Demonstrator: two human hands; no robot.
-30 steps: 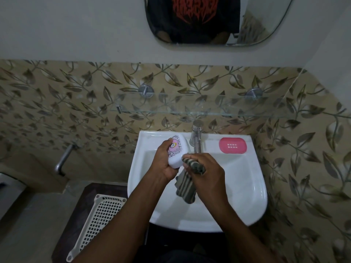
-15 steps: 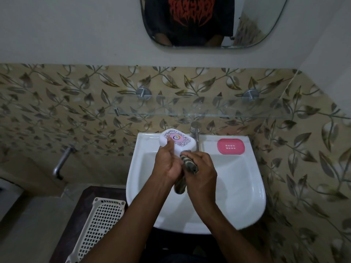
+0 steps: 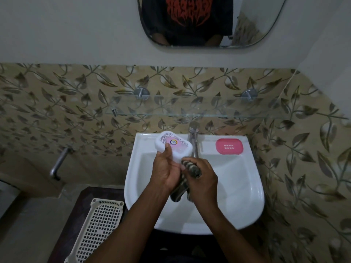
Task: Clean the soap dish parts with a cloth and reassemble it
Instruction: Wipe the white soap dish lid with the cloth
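My left hand (image 3: 167,171) grips a white soap dish lid (image 3: 172,147) with a patterned pink label, held over the back left of the white sink (image 3: 237,186), label facing up. A striped grey cloth (image 3: 190,168) is bunched in my right hand (image 3: 201,179), pressed against the lid's near edge, and its tail hangs down between my wrists. The pink soap dish tray (image 3: 229,146) with small drain holes lies flat on the sink's back right ledge.
A chrome tap (image 3: 193,137) stands at the sink's back centre, just right of the lid. A glass shelf (image 3: 190,111) runs along the leaf-patterned wall above. A white plastic basket (image 3: 98,226) sits lower left on a dark surface. A mirror (image 3: 209,21) hangs overhead.
My left hand has turned the lid from tilted on its side to label up and lifted it toward the back of the sink. The cloth hand stayed against its edge.
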